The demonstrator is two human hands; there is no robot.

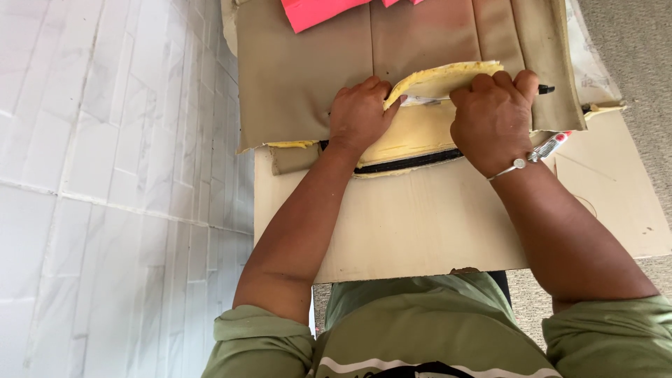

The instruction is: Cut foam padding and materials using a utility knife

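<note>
Both hands, left hand and right hand, gripped the folded foam-backed fabric panel on the counter (cardboard-topped). Uneven pull would probably tear the yellow foam backing.

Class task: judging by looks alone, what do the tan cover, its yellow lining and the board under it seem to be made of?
Tan cover: probably woven upholstery fabric, matt, with stitched seams. Yellow lining: looks like soft foam backing, porous, with a ragged, bending edge where the left hand and right hand fold it. Board: likely cardboard or thin fibreboard, flat pale brown, with a frayed near edge.
</note>
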